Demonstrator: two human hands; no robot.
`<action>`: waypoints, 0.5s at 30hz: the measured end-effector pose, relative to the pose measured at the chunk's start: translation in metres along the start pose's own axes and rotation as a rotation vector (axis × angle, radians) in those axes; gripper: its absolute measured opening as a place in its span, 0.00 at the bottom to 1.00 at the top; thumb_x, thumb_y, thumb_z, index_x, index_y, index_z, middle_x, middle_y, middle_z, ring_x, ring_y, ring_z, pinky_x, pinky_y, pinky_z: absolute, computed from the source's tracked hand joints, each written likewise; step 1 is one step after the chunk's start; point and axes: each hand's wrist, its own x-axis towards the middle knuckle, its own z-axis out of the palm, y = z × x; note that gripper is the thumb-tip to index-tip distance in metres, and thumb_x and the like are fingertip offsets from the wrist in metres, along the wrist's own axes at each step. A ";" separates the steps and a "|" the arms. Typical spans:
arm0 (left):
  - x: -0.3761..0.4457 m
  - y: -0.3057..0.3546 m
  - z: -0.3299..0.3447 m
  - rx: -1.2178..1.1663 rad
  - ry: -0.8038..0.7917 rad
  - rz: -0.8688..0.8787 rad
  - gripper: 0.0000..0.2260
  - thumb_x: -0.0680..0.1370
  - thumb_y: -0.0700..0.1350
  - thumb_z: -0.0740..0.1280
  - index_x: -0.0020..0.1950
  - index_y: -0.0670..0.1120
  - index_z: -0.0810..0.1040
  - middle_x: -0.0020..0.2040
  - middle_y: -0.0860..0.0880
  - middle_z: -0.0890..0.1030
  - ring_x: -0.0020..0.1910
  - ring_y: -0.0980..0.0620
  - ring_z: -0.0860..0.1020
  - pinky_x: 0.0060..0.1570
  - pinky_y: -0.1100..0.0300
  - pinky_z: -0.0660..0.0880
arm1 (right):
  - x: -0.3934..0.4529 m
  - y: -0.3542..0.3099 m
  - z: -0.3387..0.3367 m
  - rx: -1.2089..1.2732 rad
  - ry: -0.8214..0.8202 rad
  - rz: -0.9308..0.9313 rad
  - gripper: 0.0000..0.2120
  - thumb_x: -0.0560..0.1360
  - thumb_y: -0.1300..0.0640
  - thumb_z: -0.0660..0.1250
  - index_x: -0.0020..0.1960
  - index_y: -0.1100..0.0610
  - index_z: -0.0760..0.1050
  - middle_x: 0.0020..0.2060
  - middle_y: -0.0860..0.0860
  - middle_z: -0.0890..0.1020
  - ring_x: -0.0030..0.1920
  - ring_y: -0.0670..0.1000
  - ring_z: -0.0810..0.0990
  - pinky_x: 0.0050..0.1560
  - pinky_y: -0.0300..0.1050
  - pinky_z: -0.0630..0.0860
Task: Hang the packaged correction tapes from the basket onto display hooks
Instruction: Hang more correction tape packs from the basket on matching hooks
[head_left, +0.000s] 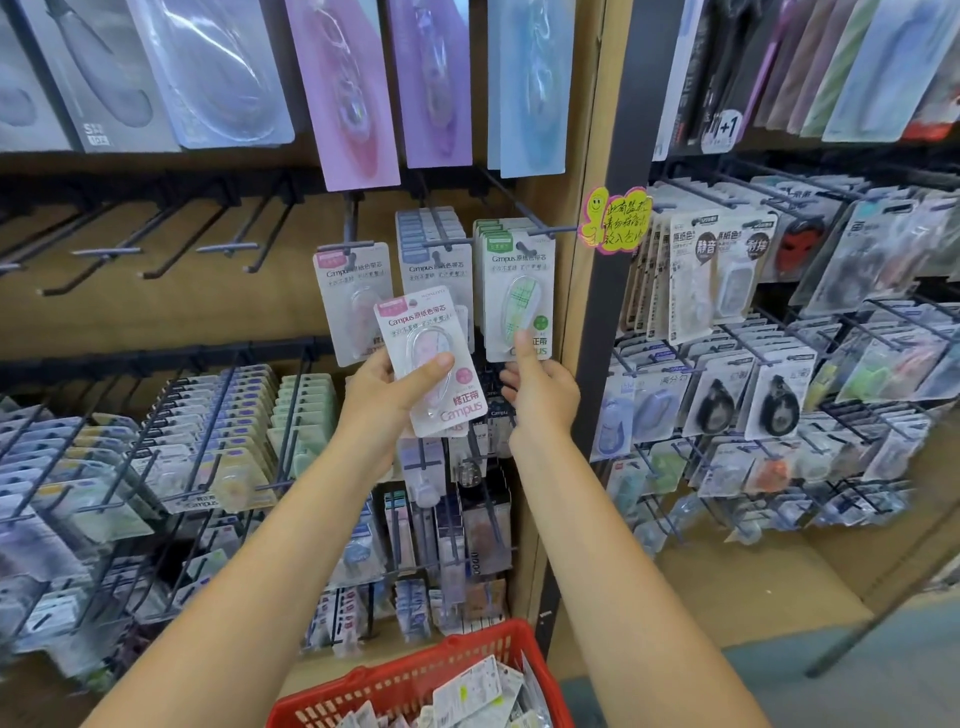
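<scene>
**Pink pack held up at the hooks**

The left hand (384, 395) holds a pink-and-white carded correction tape pack with a clear blister (434, 364). Its grip pinches the pack, thumb across the front, just before the pink packs on a black wire display hook (345, 244). The right hand (543, 389) has its grip on a hanging green-and-white carded pack (514, 291), thumb on the front and fingers curled at its lower edge. Below, a red plastic mesh basket (405, 680) holds more carded packs (467, 691).

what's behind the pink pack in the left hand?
Behind the pink pack hang a pink-labelled pack and a blue-labelled stack. Their lower parts are covered; the blue stack's product cannot be seen.
</scene>
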 end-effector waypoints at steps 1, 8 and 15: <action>-0.002 -0.001 0.000 0.001 0.004 -0.001 0.24 0.70 0.47 0.78 0.65 0.46 0.81 0.56 0.49 0.87 0.52 0.48 0.87 0.47 0.52 0.85 | -0.003 0.003 -0.005 -0.009 0.008 0.007 0.14 0.75 0.45 0.75 0.49 0.56 0.80 0.43 0.52 0.85 0.44 0.48 0.84 0.44 0.41 0.80; -0.018 -0.003 -0.001 0.004 -0.027 0.017 0.16 0.74 0.44 0.76 0.62 0.46 0.82 0.54 0.48 0.88 0.49 0.49 0.87 0.41 0.58 0.83 | -0.052 0.003 -0.030 -0.316 -0.330 -0.098 0.14 0.75 0.41 0.73 0.54 0.49 0.80 0.50 0.47 0.85 0.51 0.48 0.84 0.51 0.45 0.80; -0.033 0.017 -0.032 0.057 -0.178 0.059 0.18 0.75 0.49 0.73 0.65 0.49 0.80 0.59 0.50 0.86 0.58 0.48 0.85 0.57 0.53 0.82 | -0.066 -0.007 -0.018 -0.404 -0.466 -0.142 0.14 0.76 0.45 0.74 0.57 0.51 0.82 0.46 0.47 0.86 0.38 0.41 0.80 0.39 0.38 0.75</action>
